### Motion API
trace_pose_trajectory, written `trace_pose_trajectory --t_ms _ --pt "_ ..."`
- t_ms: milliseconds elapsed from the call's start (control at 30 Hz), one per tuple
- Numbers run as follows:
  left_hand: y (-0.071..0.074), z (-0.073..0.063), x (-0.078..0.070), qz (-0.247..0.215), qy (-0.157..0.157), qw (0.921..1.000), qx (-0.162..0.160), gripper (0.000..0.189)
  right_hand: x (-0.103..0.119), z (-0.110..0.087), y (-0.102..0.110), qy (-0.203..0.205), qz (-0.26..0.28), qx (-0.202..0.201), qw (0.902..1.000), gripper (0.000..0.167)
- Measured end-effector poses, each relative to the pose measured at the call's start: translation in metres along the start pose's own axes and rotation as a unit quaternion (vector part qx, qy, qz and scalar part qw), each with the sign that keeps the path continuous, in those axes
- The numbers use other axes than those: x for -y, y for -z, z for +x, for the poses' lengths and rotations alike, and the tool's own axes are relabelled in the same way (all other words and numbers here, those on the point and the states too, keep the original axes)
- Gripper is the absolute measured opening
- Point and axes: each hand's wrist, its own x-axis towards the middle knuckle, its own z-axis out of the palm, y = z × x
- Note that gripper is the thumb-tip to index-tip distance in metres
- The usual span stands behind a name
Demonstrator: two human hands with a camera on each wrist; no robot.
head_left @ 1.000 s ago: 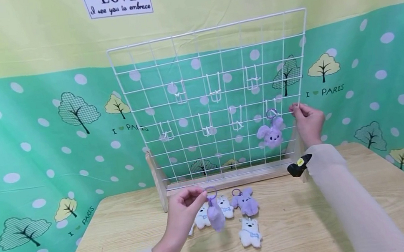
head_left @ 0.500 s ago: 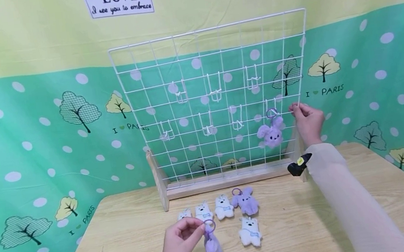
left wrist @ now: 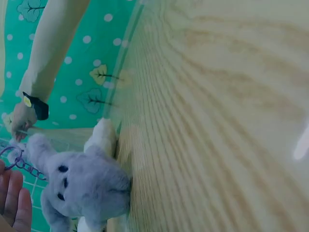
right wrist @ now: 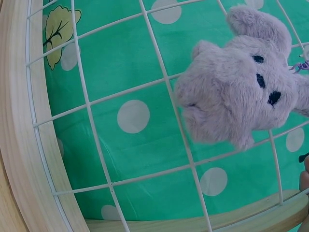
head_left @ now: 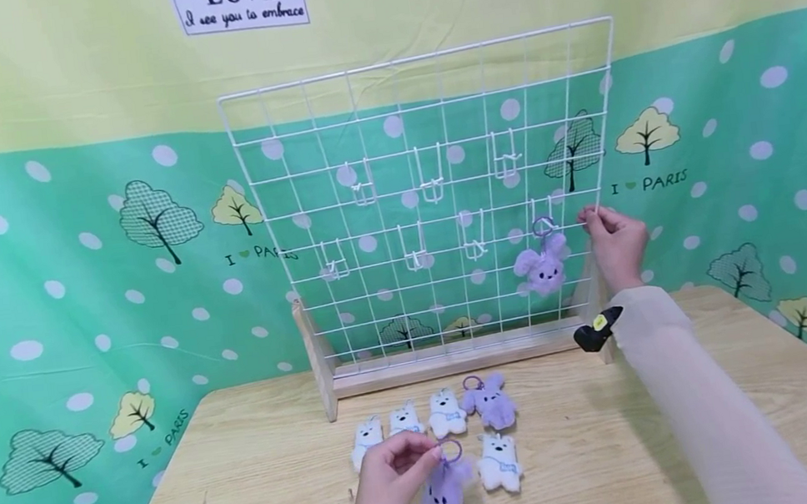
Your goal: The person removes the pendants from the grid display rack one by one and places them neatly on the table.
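My left hand point(head_left: 390, 485) pinches the purple ring of a purple plush keychain point(head_left: 444, 495), which hangs low at the front of the table, its face turned toward me. In the left wrist view this plush point(left wrist: 87, 183) shows long ears, a short chain and dark eyes. My right hand point(head_left: 618, 247) grips the right edge of a white wire grid rack point(head_left: 446, 293). Beside it, a second purple plush keychain point(head_left: 543, 268) hangs by its ring from a hook; the right wrist view shows this plush point(right wrist: 236, 87) close up against the wires.
Several bare white hooks, such as the hook point(head_left: 432, 188), sit on the grid in two rows. On the wooden table point(head_left: 586, 448) lie another purple plush keychain point(head_left: 494, 405) and several white bear plushes, one bear point(head_left: 500, 465) nearest my left hand's plush. A wooden stand point(head_left: 462, 358) carries the rack.
My left hand has come down and nearer, then shifted right, with the plush keychain. The plush has turned its face to view. The right hand keeps its grip on the rack.
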Motion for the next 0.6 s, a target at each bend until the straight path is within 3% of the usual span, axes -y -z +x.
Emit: trace_pose_trajectory --t_ms 267,600 --pt "-0.001 0.019 0.01 0.009 0.001 0.9996 -0.028 0.018 0.0 0.0 0.001 -0.009 -0.006 0.007 0.9999 0.028" --pt "0.008 0.03 0.024 0.038 0.003 0.9975 -0.059 0.014 0.011 -0.004 0.002 -0.014 0.018 0.012 0.9997 0.025"
